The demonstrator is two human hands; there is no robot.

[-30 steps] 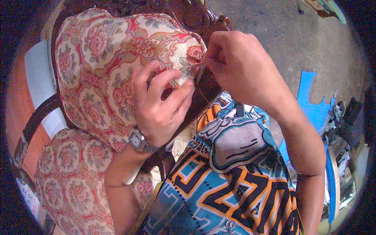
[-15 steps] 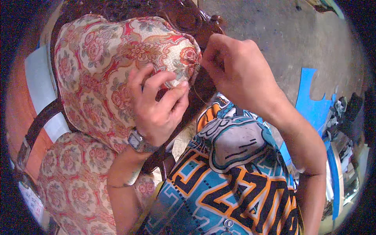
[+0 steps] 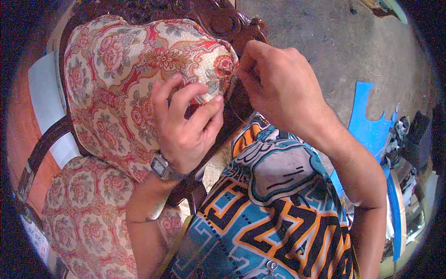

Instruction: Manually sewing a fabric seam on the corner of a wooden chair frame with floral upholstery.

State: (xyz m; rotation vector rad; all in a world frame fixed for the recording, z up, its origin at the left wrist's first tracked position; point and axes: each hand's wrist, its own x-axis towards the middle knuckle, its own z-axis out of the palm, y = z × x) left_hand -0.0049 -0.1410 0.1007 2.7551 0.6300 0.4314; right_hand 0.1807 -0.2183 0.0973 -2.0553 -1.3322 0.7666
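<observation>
Left hand [image 3: 183, 125] lies flat-curled on the floral backrest cushion [image 3: 125, 69], fingers together and bent, thumb tip pressing the fabric near the cushion's right edge. It grips nothing; it presses the cloth down. Wristwatch [image 3: 162, 167] sits just below the hand on the wrist.

Right hand [image 3: 274, 86] is just right of the left hand's thumb, at the cushion edge where fabric meets the carved dark wood frame [image 3: 223, 18]. Fingertips are pinched together at that seam; what they pinch is too small to make out. A thin thread [image 3: 234, 114] curves down from below that hand.

Floral seat cushion [image 3: 83, 218] lies below the left forearm. Blue cut sheet [image 3: 367, 125] on the concrete floor [image 3: 334, 46], well to the right of the right arm.

Against half a second ago: the left thumb has moved away from the forefinger and further out toward the cushion edge; the right hand stays at the same seam spot, pinch unchanged.
</observation>
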